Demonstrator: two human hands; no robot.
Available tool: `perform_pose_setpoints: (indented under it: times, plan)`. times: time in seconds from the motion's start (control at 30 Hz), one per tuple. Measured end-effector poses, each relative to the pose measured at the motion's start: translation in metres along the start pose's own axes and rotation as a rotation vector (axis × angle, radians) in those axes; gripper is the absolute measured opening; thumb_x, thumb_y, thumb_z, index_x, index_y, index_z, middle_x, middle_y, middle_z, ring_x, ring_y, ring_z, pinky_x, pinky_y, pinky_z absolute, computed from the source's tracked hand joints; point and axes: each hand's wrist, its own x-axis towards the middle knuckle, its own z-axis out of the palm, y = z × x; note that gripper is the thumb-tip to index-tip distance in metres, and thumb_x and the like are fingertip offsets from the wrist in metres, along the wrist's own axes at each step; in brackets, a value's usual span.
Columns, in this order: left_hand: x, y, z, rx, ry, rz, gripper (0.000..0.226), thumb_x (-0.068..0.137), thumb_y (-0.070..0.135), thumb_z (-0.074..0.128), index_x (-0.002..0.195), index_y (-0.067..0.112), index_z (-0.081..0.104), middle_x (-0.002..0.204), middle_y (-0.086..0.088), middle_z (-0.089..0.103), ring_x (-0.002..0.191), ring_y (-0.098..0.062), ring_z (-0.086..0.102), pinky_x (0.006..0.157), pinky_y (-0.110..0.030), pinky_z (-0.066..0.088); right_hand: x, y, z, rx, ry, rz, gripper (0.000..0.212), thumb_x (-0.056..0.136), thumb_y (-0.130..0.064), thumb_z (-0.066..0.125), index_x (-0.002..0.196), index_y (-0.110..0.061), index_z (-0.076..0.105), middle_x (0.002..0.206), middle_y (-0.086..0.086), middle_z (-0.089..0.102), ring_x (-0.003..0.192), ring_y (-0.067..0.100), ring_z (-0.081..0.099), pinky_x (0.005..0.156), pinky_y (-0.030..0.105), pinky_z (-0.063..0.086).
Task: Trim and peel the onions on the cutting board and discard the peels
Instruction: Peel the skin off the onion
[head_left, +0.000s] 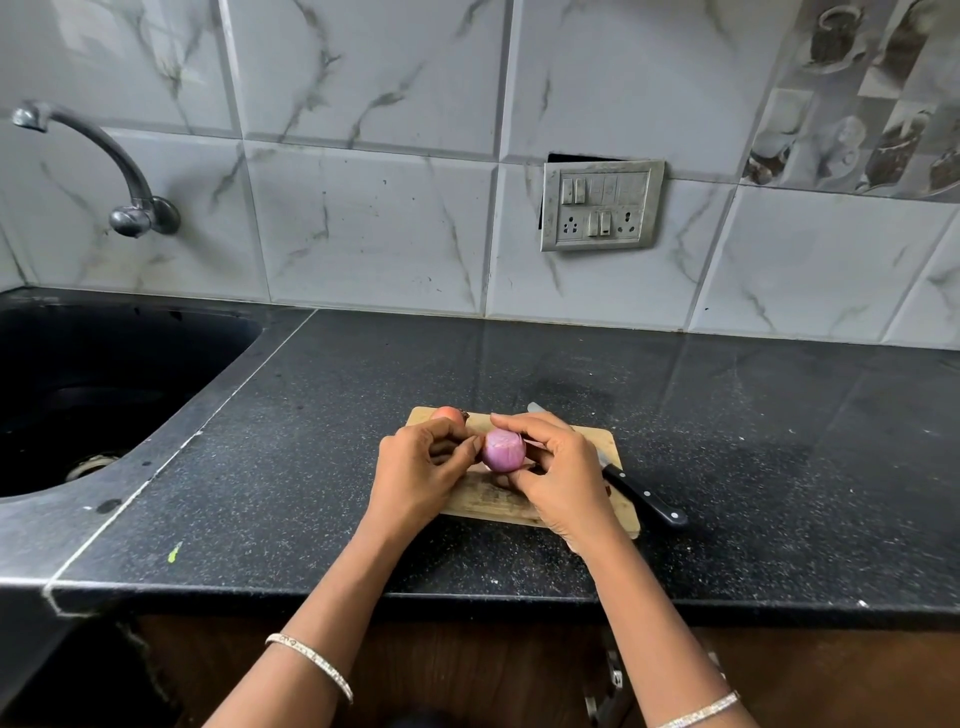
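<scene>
Above the cutting board (485, 503) on the dark counter (291, 467), both your hands hold one purple onion (501, 451). At the board's far left corner sits an unpeeled onion (448, 414), out of the way. Your left hand (421, 467) curls in, fingertips pinching the purple onion's left side, likely to lift skin. Your right hand (558, 475) cups it from the right, fingers arched over the top to steady it. A knife (644, 493) lies across the board's right edge, within reach.
</scene>
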Motion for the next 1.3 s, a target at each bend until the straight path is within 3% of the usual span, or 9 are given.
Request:
perform_pose_setpoints:
  times: [0.3,0.6,0.7,0.83,0.97,1.13,1.3]
  plan:
    - [0.0003,-0.0020,-0.0016,-0.030,-0.039,-0.004,0.008,0.086,0.021,0.079,0.085,0.013,0.077,0.077,0.004,0.078,0.076,-0.007,0.075,0.077,-0.031,0.062,-0.0002,0.0018,-0.0001,0.025,0.007,0.024,0.057,0.071,0.018,0.077,0.117,-0.015,0.075,0.110,-0.028,0.061,0.109,-0.020,0.055,0.091,0.023,0.055]
    - [-0.0009,0.0017,-0.0008,0.032,0.006,-0.013,0.005,0.085,0.016,0.079,0.082,0.016,0.076,0.074,0.008,0.076,0.072,-0.001,0.073,0.077,-0.021,0.060,-0.0011,0.0026,0.0015,0.023,-0.007,0.046,0.061,0.070,0.023,0.073,0.118,-0.015,0.074,0.103,-0.041,0.060,0.107,-0.023,0.054,0.090,0.017,0.052]
    - [-0.0002,0.0018,-0.0003,0.029,0.014,-0.013,0.004,0.086,0.015,0.078,0.085,0.013,0.075,0.075,0.007,0.076,0.072,-0.001,0.073,0.077,-0.024,0.061,-0.0012,0.0002,0.0017,0.034,-0.012,0.049,0.060,0.070,0.020,0.077,0.118,-0.016,0.074,0.103,-0.054,0.055,0.106,-0.016,0.059,0.090,0.018,0.054]
    - [-0.0006,0.0015,0.0006,-0.022,0.029,-0.015,0.005,0.091,0.015,0.072,0.088,0.011,0.073,0.075,0.005,0.077,0.074,-0.007,0.075,0.076,-0.034,0.063,-0.0012,-0.0041,0.0023,0.055,-0.006,0.045,0.060,0.071,0.017,0.079,0.120,-0.018,0.073,0.106,-0.056,0.052,0.108,-0.003,0.064,0.090,0.019,0.054]
    - [-0.0025,0.0031,0.0009,-0.028,0.027,0.014,0.006,0.091,0.019,0.073,0.089,0.013,0.074,0.078,0.007,0.077,0.076,-0.003,0.074,0.077,-0.032,0.062,-0.0014,-0.0038,0.0017,0.033,0.014,0.027,0.057,0.073,0.016,0.077,0.119,-0.016,0.074,0.107,-0.051,0.056,0.108,-0.004,0.064,0.090,0.022,0.055]
    - [-0.0015,-0.0006,-0.0007,0.068,0.043,0.051,0.011,0.087,0.031,0.076,0.084,0.021,0.077,0.075,0.011,0.076,0.071,0.000,0.072,0.074,-0.032,0.061,-0.0014,-0.0014,0.0023,-0.033,0.030,-0.004,0.053,0.073,0.014,0.078,0.118,-0.014,0.075,0.108,-0.035,0.056,0.108,-0.021,0.054,0.091,0.023,0.056]
    - [-0.0032,0.0025,0.0013,0.140,0.089,0.043,0.005,0.084,0.024,0.079,0.081,0.021,0.076,0.072,0.015,0.074,0.069,0.005,0.070,0.073,-0.029,0.060,-0.0008,0.0003,0.0034,-0.070,0.028,-0.038,0.053,0.072,0.017,0.076,0.117,-0.011,0.075,0.110,-0.030,0.057,0.108,-0.027,0.049,0.090,0.018,0.052]
